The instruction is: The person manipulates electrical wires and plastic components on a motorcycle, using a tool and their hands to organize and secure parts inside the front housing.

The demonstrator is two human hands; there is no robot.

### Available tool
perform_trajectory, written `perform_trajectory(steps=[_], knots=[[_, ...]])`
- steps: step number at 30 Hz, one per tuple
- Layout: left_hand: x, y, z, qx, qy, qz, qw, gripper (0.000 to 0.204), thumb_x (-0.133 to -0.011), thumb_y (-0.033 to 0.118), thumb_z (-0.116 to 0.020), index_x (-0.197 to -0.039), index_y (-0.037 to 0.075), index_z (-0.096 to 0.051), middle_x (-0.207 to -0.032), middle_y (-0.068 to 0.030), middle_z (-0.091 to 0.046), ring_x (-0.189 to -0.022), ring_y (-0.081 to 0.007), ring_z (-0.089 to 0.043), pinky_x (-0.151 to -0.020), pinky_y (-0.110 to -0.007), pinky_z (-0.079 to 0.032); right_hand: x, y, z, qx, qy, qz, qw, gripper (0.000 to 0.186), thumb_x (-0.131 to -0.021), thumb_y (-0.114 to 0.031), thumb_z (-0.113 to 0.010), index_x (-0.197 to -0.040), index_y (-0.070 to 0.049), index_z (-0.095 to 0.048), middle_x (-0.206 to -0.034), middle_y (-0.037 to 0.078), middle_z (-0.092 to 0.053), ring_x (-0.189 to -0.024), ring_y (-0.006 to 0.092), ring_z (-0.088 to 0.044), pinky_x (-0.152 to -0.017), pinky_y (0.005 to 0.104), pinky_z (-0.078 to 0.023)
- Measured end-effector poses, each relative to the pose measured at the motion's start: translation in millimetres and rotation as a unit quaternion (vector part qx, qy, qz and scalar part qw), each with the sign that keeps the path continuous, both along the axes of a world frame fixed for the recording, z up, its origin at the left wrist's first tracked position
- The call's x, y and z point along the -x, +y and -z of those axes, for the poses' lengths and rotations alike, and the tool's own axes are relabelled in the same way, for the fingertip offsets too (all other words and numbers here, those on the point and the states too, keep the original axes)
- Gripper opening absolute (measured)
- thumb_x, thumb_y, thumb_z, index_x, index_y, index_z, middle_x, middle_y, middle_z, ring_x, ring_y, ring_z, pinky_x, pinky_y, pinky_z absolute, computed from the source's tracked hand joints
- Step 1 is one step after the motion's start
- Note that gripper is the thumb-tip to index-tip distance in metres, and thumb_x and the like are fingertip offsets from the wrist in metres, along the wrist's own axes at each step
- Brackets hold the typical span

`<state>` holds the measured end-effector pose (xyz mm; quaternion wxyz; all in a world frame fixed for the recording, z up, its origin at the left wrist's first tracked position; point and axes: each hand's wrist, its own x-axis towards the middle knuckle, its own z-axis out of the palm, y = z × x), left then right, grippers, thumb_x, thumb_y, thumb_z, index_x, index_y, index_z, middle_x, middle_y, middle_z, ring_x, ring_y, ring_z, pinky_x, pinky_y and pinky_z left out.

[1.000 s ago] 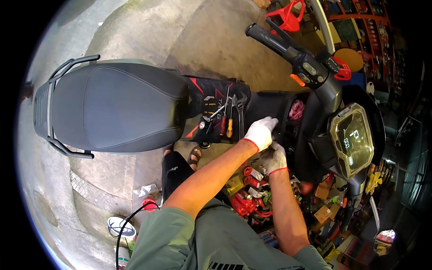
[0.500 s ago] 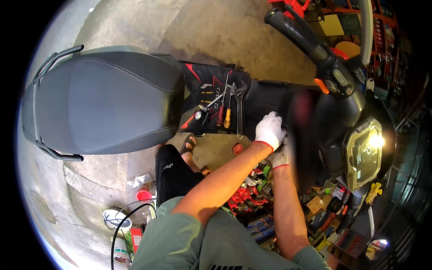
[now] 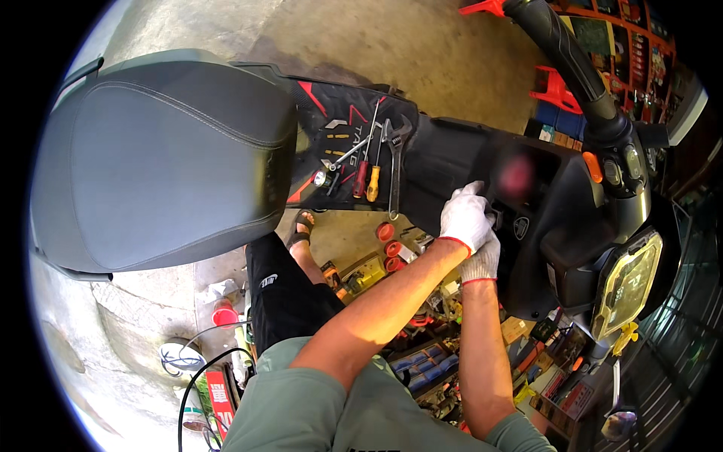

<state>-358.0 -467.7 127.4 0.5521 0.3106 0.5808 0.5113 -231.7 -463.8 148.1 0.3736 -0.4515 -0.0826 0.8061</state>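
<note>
In the head view, the person leans over a black scooter with a wide black padded seat [image 3: 162, 162] at the left and the handlebar with its black rubber grip [image 3: 561, 53] at the upper right. Both hands wear white knitted work gloves with red cuffs and meet at the black plastic front inner panel [image 3: 467, 162] of the scooter, just below the handlebar column.

The left hand [image 3: 465, 218] lies on top, with its fingers curled and pressed together against the panel edge, probably to steady or hold the part. The right hand [image 3: 482, 260] sits directly under it, touching it. Its fingers are hidden by the left glove, so I cannot tell if they pinch something.

On the footboard lies a black tool mat with red marks [image 3: 339, 147]. It keeps the tools near the hands: a red-handled screwdriver [image 3: 361, 177], a yellow-handled screwdriver [image 3: 373, 181] just beside it, and a long steel spanner [image 3: 395, 162]. This placing seems practical, since the floor below is crowded with an open tool box of small parts [image 3: 425, 361].

The yellow headlight lens [image 3: 625, 282] faces to the right, well apart from the hands.
</note>
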Motion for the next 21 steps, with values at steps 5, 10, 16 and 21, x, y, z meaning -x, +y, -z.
perform_trajectory(steps=[5,10,16,21], knots=[[0,10,-3,0.003,0.009,-0.007,1.000,0.023,-0.075,0.021,-0.071,-0.091,0.006,-0.077,-0.140,-0.0098,-0.057,-0.122,-0.0319,-0.055,-0.104,-0.039,-0.046,11,7,-5,0.003,-0.018,0.016,1.000,0.035,-0.100,-0.017,-0.048,-0.130,0.001,-0.053,-0.131,0.015,-0.060,-0.123,0.0271,-0.056,-0.110,0.0405,-0.042],[3,26,-11,-0.018,0.040,0.021,0.999,0.024,-0.075,0.021,-0.071,-0.090,0.003,-0.076,-0.140,-0.0102,-0.057,-0.123,-0.0325,-0.054,-0.104,-0.039,-0.046,18,11,-12,-0.001,0.035,0.017,0.999,0.036,-0.102,-0.019,-0.047,-0.133,-0.001,-0.050,-0.132,0.015,-0.058,-0.123,0.0280,-0.055,-0.110,0.0393,-0.041],[10,28,-16,-0.041,0.067,0.076,0.994,0.039,-0.076,0.020,-0.072,-0.110,0.000,-0.072,-0.138,-0.0134,-0.055,-0.125,-0.0338,-0.052,-0.105,-0.041,-0.045,16,9,-7,0.009,0.010,0.068,0.998,0.036,-0.100,-0.018,-0.047,-0.132,-0.002,-0.052,-0.130,0.014,-0.059,-0.121,0.0269,-0.056,-0.109,0.0402,-0.041],[8,27,-27,-0.043,0.080,0.066,0.994,0.035,-0.077,0.022,-0.070,-0.104,0.000,-0.072,-0.140,-0.0105,-0.056,-0.125,-0.0331,-0.053,-0.105,-0.040,-0.045,10,12,-3,-0.033,0.053,0.056,0.996,0.037,-0.103,-0.023,-0.047,-0.133,-0.002,-0.050,-0.131,0.015,-0.058,-0.122,0.0282,-0.055,-0.109,0.0406,-0.041]])
